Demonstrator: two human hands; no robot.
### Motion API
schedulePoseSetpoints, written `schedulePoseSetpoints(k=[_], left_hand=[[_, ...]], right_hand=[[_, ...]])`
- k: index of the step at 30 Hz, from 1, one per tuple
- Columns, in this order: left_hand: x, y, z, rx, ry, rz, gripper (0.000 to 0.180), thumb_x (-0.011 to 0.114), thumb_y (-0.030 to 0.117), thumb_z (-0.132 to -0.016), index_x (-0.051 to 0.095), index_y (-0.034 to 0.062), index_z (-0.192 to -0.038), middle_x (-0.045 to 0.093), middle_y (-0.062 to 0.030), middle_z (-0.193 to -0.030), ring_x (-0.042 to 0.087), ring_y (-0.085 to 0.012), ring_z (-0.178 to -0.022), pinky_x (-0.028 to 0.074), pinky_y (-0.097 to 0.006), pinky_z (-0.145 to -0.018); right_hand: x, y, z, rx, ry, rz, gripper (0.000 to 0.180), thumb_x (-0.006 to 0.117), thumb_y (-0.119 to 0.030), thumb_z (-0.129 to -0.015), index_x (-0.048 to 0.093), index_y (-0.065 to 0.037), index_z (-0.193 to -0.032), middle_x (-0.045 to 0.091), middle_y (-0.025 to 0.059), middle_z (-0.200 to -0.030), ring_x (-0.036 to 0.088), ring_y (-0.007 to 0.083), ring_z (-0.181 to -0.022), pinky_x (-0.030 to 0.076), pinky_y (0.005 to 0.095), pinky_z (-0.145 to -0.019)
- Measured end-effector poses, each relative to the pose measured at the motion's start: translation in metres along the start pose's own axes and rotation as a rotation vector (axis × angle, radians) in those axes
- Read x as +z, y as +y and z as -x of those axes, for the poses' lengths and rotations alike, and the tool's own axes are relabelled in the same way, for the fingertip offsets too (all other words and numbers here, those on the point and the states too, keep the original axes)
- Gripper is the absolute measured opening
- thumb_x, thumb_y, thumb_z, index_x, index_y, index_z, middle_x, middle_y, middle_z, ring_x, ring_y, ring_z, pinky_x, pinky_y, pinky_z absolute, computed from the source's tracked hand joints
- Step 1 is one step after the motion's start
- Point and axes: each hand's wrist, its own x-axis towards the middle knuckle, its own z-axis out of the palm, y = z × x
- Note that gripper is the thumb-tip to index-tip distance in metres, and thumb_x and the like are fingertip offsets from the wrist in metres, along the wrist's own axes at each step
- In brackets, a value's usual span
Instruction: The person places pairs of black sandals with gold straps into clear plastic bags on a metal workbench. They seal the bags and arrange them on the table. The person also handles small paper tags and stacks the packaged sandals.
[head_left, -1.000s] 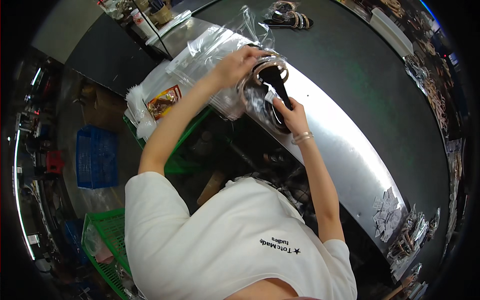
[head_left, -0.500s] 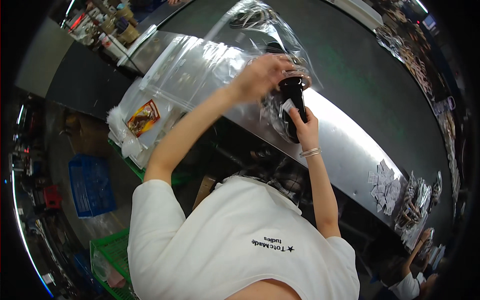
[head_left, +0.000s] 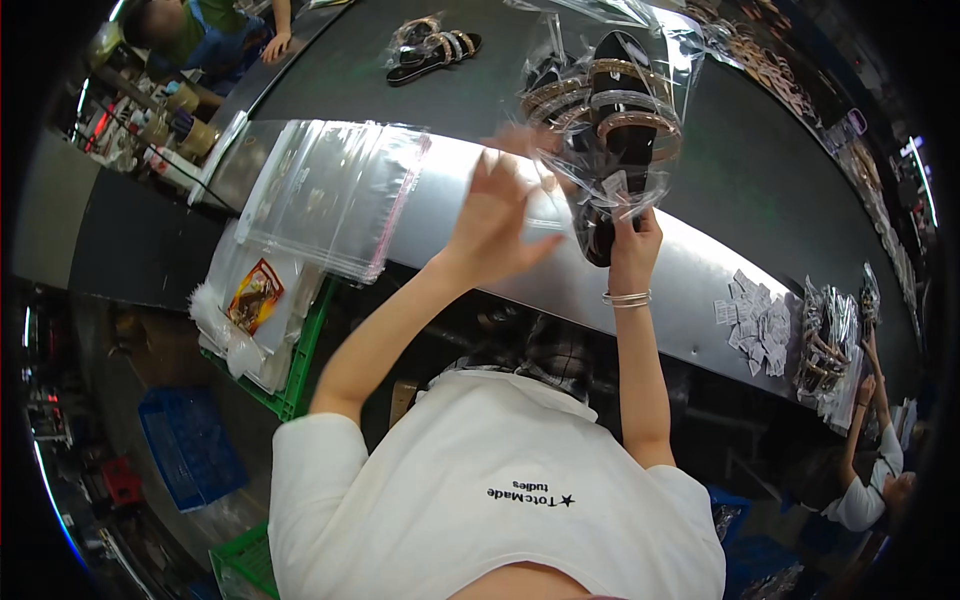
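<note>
Nearest the camera spreads the person's white T-shirt [head_left: 480,450]; beyond it the right hand [head_left: 635,250], with bracelets [head_left: 627,299] at the wrist, has its thumb and fingers closed on the heel end of a pair of sandals [head_left: 632,100], black-soled with glittering straps, raised over the metal strip [head_left: 690,262] along the table edge; the left hand [head_left: 500,215] is blurred, thumb wide of the fingers and seemingly gripping nothing, though whether a fingertip brushes the film cannot be told. A clear bag [head_left: 690,70] lies around the sandals; half a second ago the left hand was up against the straps and a long bare heel showed below the film; now that hand has come away toward the person's left and the film reaches down near the right hand; the bagging of this pair therefore looks well along, though one dark heel end seems to stick out below.

To the left, a stack of clear bags [head_left: 335,190] lies on the metal, uncovered by the arm now; to the right are scattered paper slips [head_left: 755,320]; farther off, other sandals [head_left: 435,62] rest on the dark tabletop [head_left: 750,180], and a co-worker's hand [head_left: 276,46] is at its far edge.
</note>
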Motion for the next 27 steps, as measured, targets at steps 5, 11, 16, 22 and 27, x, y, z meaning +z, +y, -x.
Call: schedulePoseSetpoints(k=[5, 11, 16, 22, 27], left_hand=[[0.046, -0.011, 0.049, -0.495, -0.363, 0.451, 0.035, 0.047, 0.001, -0.081, 0.052, -0.0010, -0.116, 0.063, -0.0155, -0.097, 0.062, -0.0320, -0.085, 0.047, -0.040, -0.077], [0.039, -0.012, 0.055, -0.786, -0.383, 0.996, 0.042, 0.045, -0.008, -0.076, 0.059, 0.0028, -0.114, 0.064, -0.0118, -0.103, 0.059, -0.0261, -0.103, 0.044, -0.035, -0.087], [0.037, 0.007, 0.063, -0.593, -0.416, 1.249, 0.058, 0.064, -0.001, -0.077, 0.039, 0.0010, -0.129, 0.059, -0.0162, -0.108, 0.054, -0.0280, -0.111, 0.046, -0.039, -0.092], [0.056, 0.014, 0.061, -1.225, -0.078, 1.491, 0.050, 0.059, -0.004, -0.082, 0.034, -0.0044, -0.126, 0.058, -0.0189, -0.108, 0.063, -0.0287, -0.097, 0.057, -0.033, -0.079], [0.069, 0.003, 0.082, -1.130, -0.112, 1.600, 0.044, 0.055, -0.009, -0.081, 0.039, -0.0058, -0.122, 0.058, -0.0215, -0.110, 0.061, -0.0310, -0.101, 0.056, -0.032, -0.082]], right_hand=[[0.017, -0.004, -0.004, -0.023, 0.103, -0.108, 0.026, 0.071, -0.026, -0.082, 0.060, -0.003, -0.089, 0.053, -0.0051, -0.075, 0.046, 0.0038, -0.066, 0.037, 0.0204, -0.056], [0.012, -0.011, 0.003, 0.011, 0.204, -0.189, 0.026, 0.069, -0.025, -0.084, 0.057, -0.004, -0.092, 0.052, -0.0050, -0.074, 0.045, 0.0034, -0.065, 0.036, 0.0193, -0.057], [0.022, -0.002, 0.016, 0.032, 0.280, -0.124, 0.025, 0.066, -0.023, -0.087, 0.056, -0.002, -0.094, 0.058, 0.0014, -0.088, 0.051, 0.0062, -0.077, 0.042, 0.0201, -0.071], [-0.021, 0.044, 0.008, 0.287, 0.122, 0.250, 0.045, 0.070, -0.038, -0.080, 0.059, 0.003, -0.093, 0.058, 0.0025, -0.073, 0.051, 0.0116, -0.066, 0.043, 0.0275, -0.061], [-0.056, 0.063, 0.010, 0.168, -0.191, 0.655, 0.090, 0.083, -0.041, -0.059, 0.044, 0.008, -0.124, 0.057, 0.0192, -0.111, 0.055, 0.0265, -0.105, 0.044, 0.0336, -0.088]])
